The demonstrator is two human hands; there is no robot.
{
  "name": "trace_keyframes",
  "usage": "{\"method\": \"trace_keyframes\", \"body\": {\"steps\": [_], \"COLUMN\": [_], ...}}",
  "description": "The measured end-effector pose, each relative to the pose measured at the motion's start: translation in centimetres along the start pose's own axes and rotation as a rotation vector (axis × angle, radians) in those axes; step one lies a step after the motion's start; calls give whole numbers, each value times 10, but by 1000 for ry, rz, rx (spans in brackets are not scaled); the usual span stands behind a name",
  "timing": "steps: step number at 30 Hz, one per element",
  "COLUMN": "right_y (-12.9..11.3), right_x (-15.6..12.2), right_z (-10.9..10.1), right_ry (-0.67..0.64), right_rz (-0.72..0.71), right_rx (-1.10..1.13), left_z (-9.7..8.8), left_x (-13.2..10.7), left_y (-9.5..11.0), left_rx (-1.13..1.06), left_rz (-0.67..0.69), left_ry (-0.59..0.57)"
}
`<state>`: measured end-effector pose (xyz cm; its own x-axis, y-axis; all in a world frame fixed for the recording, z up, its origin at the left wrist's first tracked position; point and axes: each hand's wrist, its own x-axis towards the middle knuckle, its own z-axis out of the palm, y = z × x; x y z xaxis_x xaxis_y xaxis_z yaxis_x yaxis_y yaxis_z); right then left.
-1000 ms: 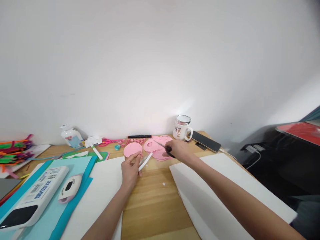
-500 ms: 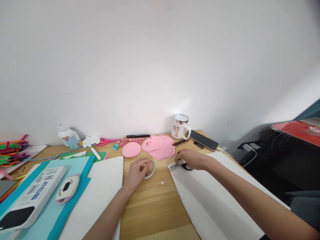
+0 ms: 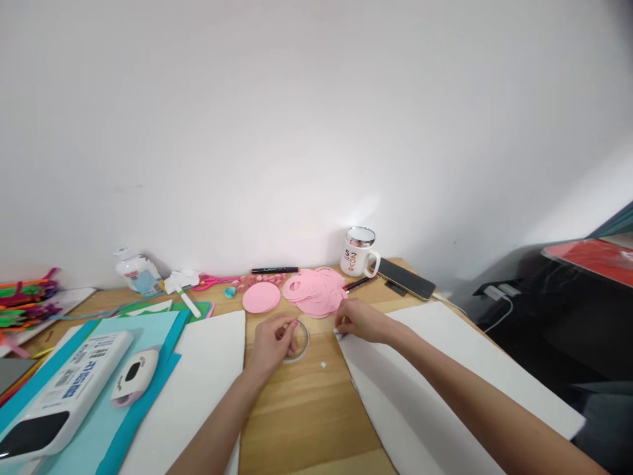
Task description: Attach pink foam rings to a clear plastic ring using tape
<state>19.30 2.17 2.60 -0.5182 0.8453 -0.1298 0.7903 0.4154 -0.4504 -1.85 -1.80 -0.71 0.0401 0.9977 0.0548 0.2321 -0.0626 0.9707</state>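
Though edge-on earlier, tape roll [image 3: 299, 358] now broadside in pinched left grip [image 3: 271, 342]; state unclear in right grip [image 3: 364, 321]

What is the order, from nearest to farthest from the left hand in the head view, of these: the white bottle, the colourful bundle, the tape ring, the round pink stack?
1. Tape ring, touching the left hand.
2. Round pink stack, just beyond the hand.
3. White bottle, farther to the left.
4. Colourful bundle, at the picture's left edge.
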Motion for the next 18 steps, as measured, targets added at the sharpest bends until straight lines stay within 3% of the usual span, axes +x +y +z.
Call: {"method": "trace_keyframes", "body": {"steps": [7,18], "right_y": [1,4], "right_x": [-2,4], "right_z": [3,2], "right_ry": [62,-58], "right_rz": [-12,61], "right_rx": [-35,23], "left_z": [0,-4], "left_x": [1,6], "left_y": [1,1], "left_rx": [-6,-193], "left_rz": [4,-82], "left_ry": [-5,-24]}}
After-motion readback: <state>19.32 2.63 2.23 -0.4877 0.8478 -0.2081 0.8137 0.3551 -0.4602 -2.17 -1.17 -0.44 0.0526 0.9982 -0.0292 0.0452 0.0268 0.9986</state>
